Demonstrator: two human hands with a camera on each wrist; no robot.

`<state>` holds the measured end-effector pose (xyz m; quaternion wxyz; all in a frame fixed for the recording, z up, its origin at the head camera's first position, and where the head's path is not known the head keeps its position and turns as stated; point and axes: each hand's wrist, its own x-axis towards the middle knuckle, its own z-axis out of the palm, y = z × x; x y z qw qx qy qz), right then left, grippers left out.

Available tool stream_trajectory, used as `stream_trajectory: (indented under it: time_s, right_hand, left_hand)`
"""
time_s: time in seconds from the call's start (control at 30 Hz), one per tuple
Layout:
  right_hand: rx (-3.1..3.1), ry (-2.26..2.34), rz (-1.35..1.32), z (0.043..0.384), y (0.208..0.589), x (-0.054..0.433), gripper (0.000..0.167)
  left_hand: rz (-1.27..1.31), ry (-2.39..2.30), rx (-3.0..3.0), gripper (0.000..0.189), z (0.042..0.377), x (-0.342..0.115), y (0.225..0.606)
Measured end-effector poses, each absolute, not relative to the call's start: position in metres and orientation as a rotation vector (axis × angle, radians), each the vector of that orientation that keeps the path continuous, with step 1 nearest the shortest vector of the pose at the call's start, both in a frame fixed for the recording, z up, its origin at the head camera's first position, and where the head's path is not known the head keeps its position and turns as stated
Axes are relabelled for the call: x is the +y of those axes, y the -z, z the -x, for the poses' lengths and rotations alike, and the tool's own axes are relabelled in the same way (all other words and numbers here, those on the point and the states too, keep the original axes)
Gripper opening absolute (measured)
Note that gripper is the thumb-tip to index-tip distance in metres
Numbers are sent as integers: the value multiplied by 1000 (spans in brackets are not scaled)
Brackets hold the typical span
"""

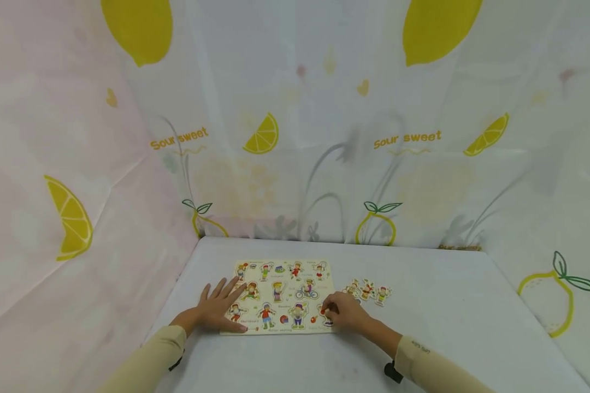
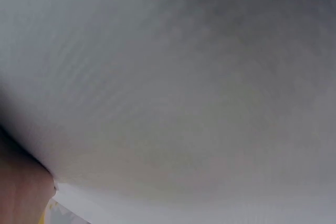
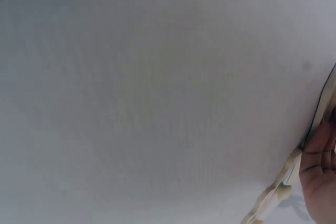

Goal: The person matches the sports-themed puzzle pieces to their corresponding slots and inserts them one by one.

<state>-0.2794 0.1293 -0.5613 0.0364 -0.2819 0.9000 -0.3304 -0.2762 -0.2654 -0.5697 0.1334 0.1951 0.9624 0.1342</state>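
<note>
A cream wooden puzzle board (image 1: 319, 286) printed with cartoon sports figures lies flat on the white table. My left hand (image 1: 217, 311) rests on its left side with the fingers spread; only a bit of skin shows in the left wrist view's lower left corner. At the board's lower right corner, my right hand (image 1: 348, 312) pinches a small figure puzzle piece (image 1: 328, 322), partly hidden by the fingers. Several figure pieces sit in the board's other spots. In the right wrist view the curled right fingers (image 3: 320, 153) are at the board's edge.
Several loose figure pieces (image 1: 369, 291) lie in a cluster on the table (image 1: 437, 305), right of the board and just beyond the right hand. Lemon-printed cloth (image 1: 319, 180) hangs behind the table and on both sides.
</note>
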Motion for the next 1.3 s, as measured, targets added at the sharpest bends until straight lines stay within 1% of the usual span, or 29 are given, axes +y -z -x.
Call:
stream_trajectory:
  time_s: [0.27, 0.4, 0.6, 0.83, 1.1, 1.3]
  right_hand:
    - [2824, 986, 837, 272, 568, 124, 5]
    - [2885, 963, 795, 266, 568, 121, 4]
    - [3022, 928, 750, 255, 568, 116, 8]
    - [3024, 849, 905, 255, 566, 118, 8]
    - [2834, 903, 887, 262, 557, 132, 25]
    - [2832, 917, 884, 262, 559, 137, 28]
  left_hand:
    - [-551, -383, 2794, 118, 272, -264, 566]
    - [-550, -411, 2795, 118, 273, -267, 575]
    - [-514, -345, 2815, 120, 281, -269, 592]
    - [-492, -348, 2809, 122, 284, -269, 592]
    - [-505, -377, 2822, 120, 282, -266, 587]
    - [-521, -389, 2835, 119, 282, -267, 588]
